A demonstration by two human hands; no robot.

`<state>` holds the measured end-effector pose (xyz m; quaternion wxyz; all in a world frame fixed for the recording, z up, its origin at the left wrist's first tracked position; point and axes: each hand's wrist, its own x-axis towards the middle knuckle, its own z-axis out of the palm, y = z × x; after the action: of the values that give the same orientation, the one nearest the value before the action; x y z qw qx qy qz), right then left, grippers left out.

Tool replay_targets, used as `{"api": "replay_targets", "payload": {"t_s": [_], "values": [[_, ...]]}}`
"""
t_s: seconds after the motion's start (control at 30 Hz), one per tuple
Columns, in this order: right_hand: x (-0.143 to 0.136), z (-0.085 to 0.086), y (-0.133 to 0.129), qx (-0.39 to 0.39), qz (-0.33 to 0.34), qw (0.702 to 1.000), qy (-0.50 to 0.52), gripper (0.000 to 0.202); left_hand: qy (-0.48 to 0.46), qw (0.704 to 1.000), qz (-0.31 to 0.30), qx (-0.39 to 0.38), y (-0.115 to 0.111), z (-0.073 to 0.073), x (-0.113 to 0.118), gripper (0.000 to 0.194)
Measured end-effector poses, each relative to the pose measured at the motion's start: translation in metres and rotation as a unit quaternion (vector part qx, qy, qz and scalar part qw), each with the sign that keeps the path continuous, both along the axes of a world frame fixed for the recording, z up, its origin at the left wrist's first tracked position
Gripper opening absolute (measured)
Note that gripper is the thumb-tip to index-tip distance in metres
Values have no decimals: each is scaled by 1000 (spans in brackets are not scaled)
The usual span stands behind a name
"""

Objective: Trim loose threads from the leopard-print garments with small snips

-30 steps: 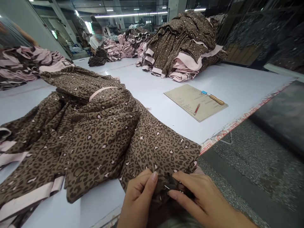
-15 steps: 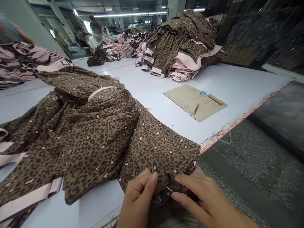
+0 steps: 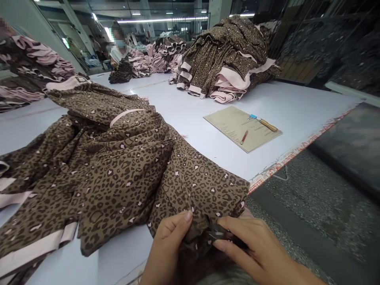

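A brown leopard-print garment [image 3: 202, 174] drapes over the near table edge toward me. My left hand [image 3: 172, 233] pinches its lower edge between thumb and fingers. In my right hand [image 3: 252, 241] is a pair of dark thread snips [image 3: 218, 232], gripped between thumb and forefinger. The blades point left and lie against the bunched fabric at the edge, close to my left thumb. Part of the snips' body is covered by my right fingers. More leopard-print garments [image 3: 124, 186], some with pink bands, are heaped just to the left.
On the white table [image 3: 184, 114], a brown paper sheet [image 3: 228, 126] carries a red pen [image 3: 244, 137] and a wooden-handled tool [image 3: 267, 124]. A tall garment pile [image 3: 225, 51] stands behind it. Pink-and-brown stacks [image 3: 44, 59] are at left. A masked person [image 3: 117, 51] is at the back.
My left hand has shifted slightly left and up with the fabric edge, which is bunched differently. The snips stay at the edge. At far left, the pink-and-brown stack has been lifted by a person.
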<state>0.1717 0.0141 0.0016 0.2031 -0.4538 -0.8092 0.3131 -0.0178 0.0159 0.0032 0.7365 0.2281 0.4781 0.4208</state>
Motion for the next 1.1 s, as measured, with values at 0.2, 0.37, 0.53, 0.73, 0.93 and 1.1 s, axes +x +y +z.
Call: {"api": "replay_targets", "payload": {"t_s": [0.2, 0.37, 0.53, 0.73, 0.93, 1.1], "values": [[-6, -1, 2, 41, 1, 999, -4, 29, -41, 999, 10, -24, 4, 3, 3, 30], [-9, -2, 3, 34, 4, 999, 15, 29, -29, 999, -15, -17, 4, 0, 1, 33], [4, -2, 9, -23, -48, 996, 71, 24, 304, 933, 13, 191, 5, 14, -8, 14], [29, 2, 22, -6, -212, 961, 178, 27, 339, 859, -82, 374, 16, 22, 21, 27], [28, 5, 21, -22, -194, 956, 221, 25, 534, 747, -233, 322, 38, -22, 80, 16], [30, 0, 20, -30, -194, 954, 226, 25, 468, 783, -223, 344, 42, -30, 68, 18]]}}
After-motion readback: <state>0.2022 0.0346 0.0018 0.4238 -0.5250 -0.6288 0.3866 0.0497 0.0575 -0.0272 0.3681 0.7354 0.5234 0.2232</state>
